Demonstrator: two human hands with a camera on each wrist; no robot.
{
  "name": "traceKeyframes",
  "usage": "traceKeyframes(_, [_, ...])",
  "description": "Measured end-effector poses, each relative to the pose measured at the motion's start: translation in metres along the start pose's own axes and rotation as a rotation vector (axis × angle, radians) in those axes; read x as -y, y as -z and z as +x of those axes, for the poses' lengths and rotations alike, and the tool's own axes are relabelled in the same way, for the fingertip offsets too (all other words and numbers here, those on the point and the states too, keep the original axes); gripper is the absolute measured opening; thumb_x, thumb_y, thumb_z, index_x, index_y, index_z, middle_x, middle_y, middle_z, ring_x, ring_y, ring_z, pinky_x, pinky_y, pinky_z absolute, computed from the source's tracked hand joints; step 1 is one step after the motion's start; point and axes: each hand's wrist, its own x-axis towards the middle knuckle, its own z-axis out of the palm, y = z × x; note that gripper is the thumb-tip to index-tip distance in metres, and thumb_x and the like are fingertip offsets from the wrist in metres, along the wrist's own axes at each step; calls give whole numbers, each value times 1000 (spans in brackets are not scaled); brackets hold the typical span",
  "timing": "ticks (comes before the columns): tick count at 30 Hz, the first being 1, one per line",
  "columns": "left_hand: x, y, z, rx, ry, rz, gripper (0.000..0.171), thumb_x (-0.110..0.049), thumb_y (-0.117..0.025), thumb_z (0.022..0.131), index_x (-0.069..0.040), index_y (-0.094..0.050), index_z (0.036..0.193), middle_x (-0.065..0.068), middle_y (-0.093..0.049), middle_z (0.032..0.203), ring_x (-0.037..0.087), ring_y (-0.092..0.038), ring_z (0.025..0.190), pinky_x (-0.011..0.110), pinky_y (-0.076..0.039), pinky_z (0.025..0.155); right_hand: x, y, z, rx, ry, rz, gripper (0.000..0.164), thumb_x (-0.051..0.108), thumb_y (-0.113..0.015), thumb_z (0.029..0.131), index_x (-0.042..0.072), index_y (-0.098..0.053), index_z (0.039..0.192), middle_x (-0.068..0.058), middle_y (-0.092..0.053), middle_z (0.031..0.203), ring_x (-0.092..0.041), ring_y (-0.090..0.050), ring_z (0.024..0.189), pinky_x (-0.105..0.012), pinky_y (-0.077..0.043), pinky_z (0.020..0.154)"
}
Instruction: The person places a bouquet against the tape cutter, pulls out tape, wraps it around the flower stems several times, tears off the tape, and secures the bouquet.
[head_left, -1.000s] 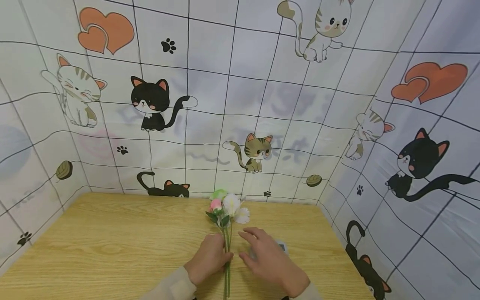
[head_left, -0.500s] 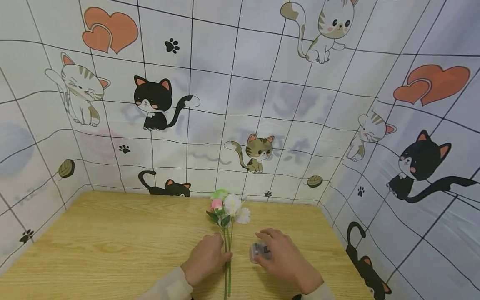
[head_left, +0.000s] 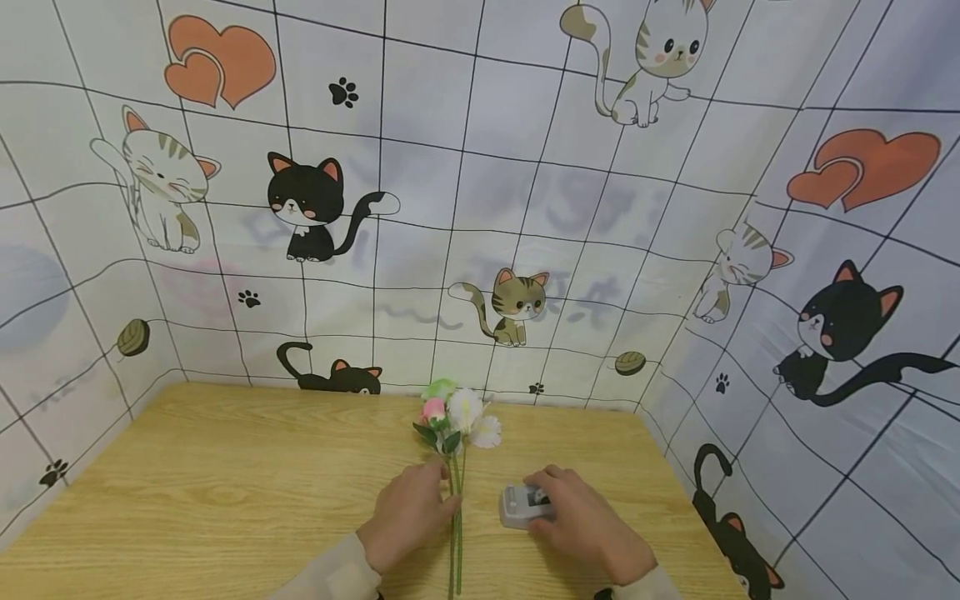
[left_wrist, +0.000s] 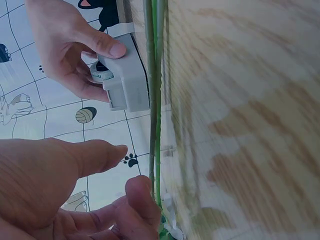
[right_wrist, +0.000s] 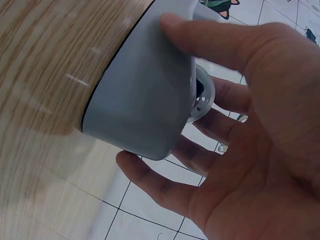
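Note:
Artificial flowers lie on the wooden table, with a pink rosebud [head_left: 433,411], white blooms [head_left: 465,408] and long green stems [head_left: 458,546] that run toward the front edge. My left hand [head_left: 411,512] is at the left side of the stems. In the left wrist view, its thumb [left_wrist: 102,156] stands apart from them, while a fingertip touches or nearly touches them. To the right, my right hand [head_left: 581,521] grips a grey tape dispenser [head_left: 516,507]. The thumb [right_wrist: 215,40] lies on the dispenser's near side, and the other fingers reach round the far side by the tape roll [right_wrist: 204,95].
The wooden table [head_left: 247,483] extends to the left and right of the hands. A cloth backdrop [head_left: 420,108] printed with cats, hearts and paw prints hangs behind it and along both sides.
My right hand has moved right, away from the stems and onto the tape dispenser, which now shows more. The left hand has shifted slightly left; the flowers lie in nearly the same place.

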Motion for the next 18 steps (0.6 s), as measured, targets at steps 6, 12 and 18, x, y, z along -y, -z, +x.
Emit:
traceKeyframes(6, [-4, 0, 0, -15, -35, -34, 31, -21, -93, 102, -4, -77, 122, -7, -71, 77, 4, -59, 59, 26, -45, 46, 0, 1, 1, 0, 18, -5, 55, 22, -99, 96, 7, -76, 143, -5, -78, 136, -22, -71, 119, -55, -67, 103])
traceKeyframes(12, [-12, -1, 3, -13, -65, -29, 31, -24, -94, 101, -6, -79, 121, -10, -65, 74, 3, -54, 61, 26, -45, 49, 0, 1, 1, -7, 36, -28, 52, 19, -99, 95, 6, -76, 140, -5, -79, 136, -22, -72, 117, -55, -67, 101])
traceKeyframes(18, [-23, -8, 9, 5, -119, -2, 31, -27, -95, 100, -8, -81, 120, -5, -70, 81, 3, -54, 64, 25, -46, 51, -1, -3, 2, -36, 80, -48, 51, 17, -99, 93, 6, -76, 138, -7, -80, 134, -24, -72, 115, -53, -68, 99])
